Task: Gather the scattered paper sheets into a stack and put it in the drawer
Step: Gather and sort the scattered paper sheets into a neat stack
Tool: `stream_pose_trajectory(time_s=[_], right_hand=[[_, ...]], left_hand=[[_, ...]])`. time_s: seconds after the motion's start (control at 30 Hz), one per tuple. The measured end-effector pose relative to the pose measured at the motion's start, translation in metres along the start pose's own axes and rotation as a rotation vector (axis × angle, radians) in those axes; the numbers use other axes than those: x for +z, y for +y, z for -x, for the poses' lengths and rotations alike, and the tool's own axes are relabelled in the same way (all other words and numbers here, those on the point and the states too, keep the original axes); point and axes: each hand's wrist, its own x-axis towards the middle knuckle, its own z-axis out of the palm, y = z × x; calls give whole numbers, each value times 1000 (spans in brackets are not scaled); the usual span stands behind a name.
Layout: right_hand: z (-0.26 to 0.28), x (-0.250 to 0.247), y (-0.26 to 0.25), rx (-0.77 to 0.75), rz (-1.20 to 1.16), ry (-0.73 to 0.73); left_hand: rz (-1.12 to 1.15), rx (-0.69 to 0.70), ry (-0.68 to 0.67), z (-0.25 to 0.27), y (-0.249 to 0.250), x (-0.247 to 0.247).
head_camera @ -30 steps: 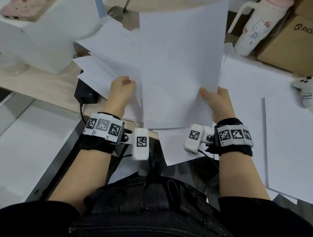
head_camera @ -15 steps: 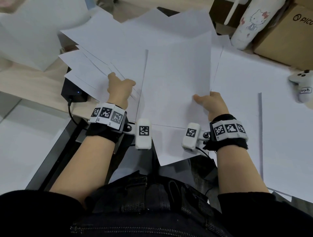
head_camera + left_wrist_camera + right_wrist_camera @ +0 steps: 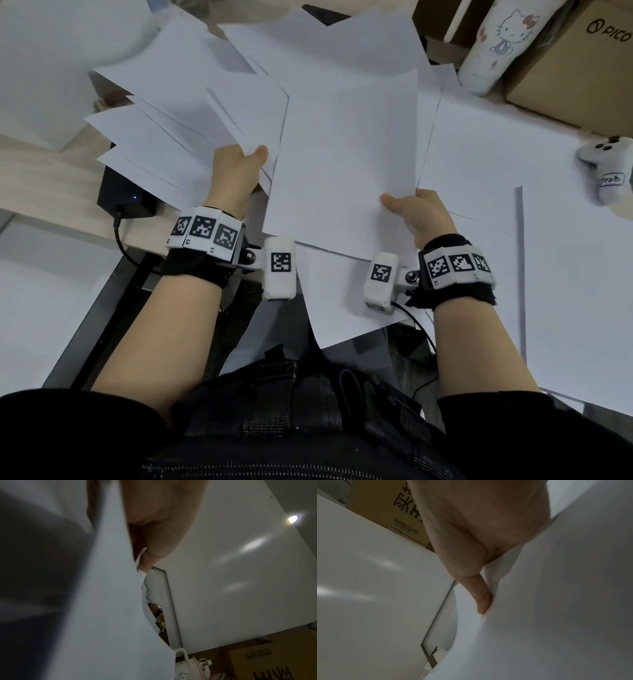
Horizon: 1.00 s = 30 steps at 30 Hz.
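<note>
White paper covers most of the bench in front of us, so the job looks only partly done.

Our right hand pinches the near right corner of one held sheet, thumb on top. In the right wrist view a finger presses up under the paper, which bends over it.

Our left hand grips a fan of sheets that spreads out away from it and to the left. They are not lined up. In the left wrist view the thumb clamps the paper edge. The held sheet lies just beside this fan, between our two hands, and its left edge seems to overlap it.

We think we are at the gathering step. Some sheets are in our hands, but they are no neat stack yet.

More loose sheets lie flat past our right hand and to its right. One more sheet hangs over the near edge, between our wrists. These are all left to pick up.

We cannot see any drawer, so putting the stack away is not yet done.

A white cup, a brown box and a white controller sit far off beyond our right hand.
</note>
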Motion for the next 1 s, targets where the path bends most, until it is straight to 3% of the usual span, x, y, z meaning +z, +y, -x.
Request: stream_pose_trajectory(time_s=[0.27, 0.47, 0.53, 0.67, 0.73, 0.83, 1.0], right_hand=[[3, -4, -2, 8, -22, 11], [12, -3, -8, -44, -13, 14], [13, 0, -7, -45, -5, 8], [13, 6, -3, -38, -13, 22], [13, 6, -3, -27, -25, 27], [15, 6, -3, -22, -27, 35], [19, 10, -3, -55, -17, 70]], left_hand=[[76, 171, -3, 10, 16, -17], [179, 335, 175, 18, 23, -40], [170, 313, 197, 21, 17, -41], [72, 125, 69, 31, -6, -23], [38, 94, 49, 34, -13, -18], [35, 179, 174, 33, -8, -28], [134, 451, 391, 40, 24, -60]])
